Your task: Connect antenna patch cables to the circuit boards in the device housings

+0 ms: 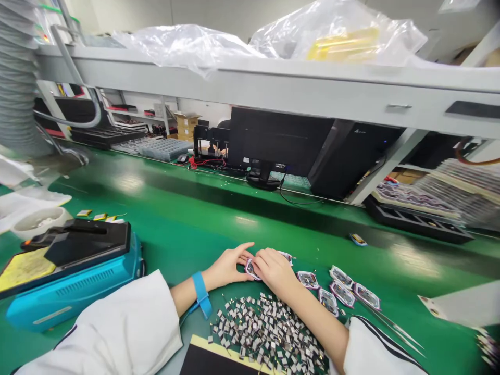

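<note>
In front of me, a small eight-sided plastic housing with a circuit board inside (pixel 252 269) is held up between my two hands. My left hand (pixel 230 266), with a blue wrist strap (pixel 201 294), grips its left side, the index finger raised. The fingers of my right hand (pixel 275 272) are closed on its right side and hide part of it; whether they also pinch a small part cannot be seen. Below the hands lies a heap of small silvery metal components (pixel 265 328). Similar housings (pixel 328 301) lie to the right, with metal tweezers (pixel 394 328) beside them.
A blue soldering station (pixel 78 291) and a white bowl (pixel 41 221) stand at the left, near a ribbed duct (pixel 17 78). A monitor (pixel 277 140) and a black computer tower (pixel 351 159) are at the back, under a shelf (pixel 253 78). Stacked trays (pixel 422 203) sit back right.
</note>
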`<move>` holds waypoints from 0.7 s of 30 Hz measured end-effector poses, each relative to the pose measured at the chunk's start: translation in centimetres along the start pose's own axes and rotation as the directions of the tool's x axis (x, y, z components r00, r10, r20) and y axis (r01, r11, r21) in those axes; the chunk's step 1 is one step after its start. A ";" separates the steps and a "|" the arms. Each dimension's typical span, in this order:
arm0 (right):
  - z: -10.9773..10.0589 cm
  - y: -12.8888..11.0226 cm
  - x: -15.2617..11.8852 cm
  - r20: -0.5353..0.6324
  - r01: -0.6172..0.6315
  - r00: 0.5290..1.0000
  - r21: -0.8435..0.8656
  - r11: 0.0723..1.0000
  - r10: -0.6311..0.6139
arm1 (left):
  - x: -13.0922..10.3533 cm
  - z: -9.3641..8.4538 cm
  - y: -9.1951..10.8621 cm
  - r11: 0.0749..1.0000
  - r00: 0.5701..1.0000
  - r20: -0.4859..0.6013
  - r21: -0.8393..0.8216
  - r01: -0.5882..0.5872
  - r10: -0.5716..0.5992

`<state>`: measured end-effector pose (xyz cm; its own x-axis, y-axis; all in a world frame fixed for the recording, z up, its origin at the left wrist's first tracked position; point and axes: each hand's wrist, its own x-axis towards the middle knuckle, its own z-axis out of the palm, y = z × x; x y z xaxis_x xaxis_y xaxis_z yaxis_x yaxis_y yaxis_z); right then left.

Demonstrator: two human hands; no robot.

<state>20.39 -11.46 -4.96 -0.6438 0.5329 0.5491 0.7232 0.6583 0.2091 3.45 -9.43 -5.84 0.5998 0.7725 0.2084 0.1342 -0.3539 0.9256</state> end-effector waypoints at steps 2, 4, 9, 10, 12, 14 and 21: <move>0.1 -0.1 0.0 -0.008 -0.027 1.000 0.042 0.999 0.027 | 0.1 0.0 0.0 1.000 1.000 0.025 0.007 0.001 -0.001; 0.1 -0.1 -0.2 -0.014 -0.061 0.998 0.101 0.993 0.063 | 0.1 0.1 0.1 1.000 1.000 0.031 0.022 0.004 -0.004; -0.1 0.2 -0.4 -0.013 -0.091 0.995 0.233 0.968 0.096 | -0.1 0.4 0.3 0.997 1.000 -0.027 0.072 0.018 -0.016; -0.2 0.2 -0.4 -0.010 -0.093 0.995 0.239 0.967 0.098 | -0.2 0.4 0.3 0.997 0.999 -0.036 0.080 0.019 -0.016; -0.5 0.0 -0.2 -0.002 -0.113 0.993 0.233 0.966 0.117 | -0.3 0.5 0.3 0.995 0.999 -0.049 0.094 0.018 -0.013; -0.7 -0.1 -0.1 0.004 -0.150 0.988 0.227 0.962 0.153 | -0.4 0.5 0.5 0.994 0.998 -0.062 0.106 0.013 -0.007; -0.6 -0.5 0.2 -0.053 -0.270 0.947 0.395 0.878 0.315 | -0.5 0.6 1.3 0.998 0.992 -0.122 0.068 0.015 -0.006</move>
<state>20.10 -12.03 -4.47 -0.3688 0.6846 0.6287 0.7103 0.6438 -0.2844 3.82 -10.56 -4.92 0.4981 0.8333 0.2397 0.1963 -0.3777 0.9049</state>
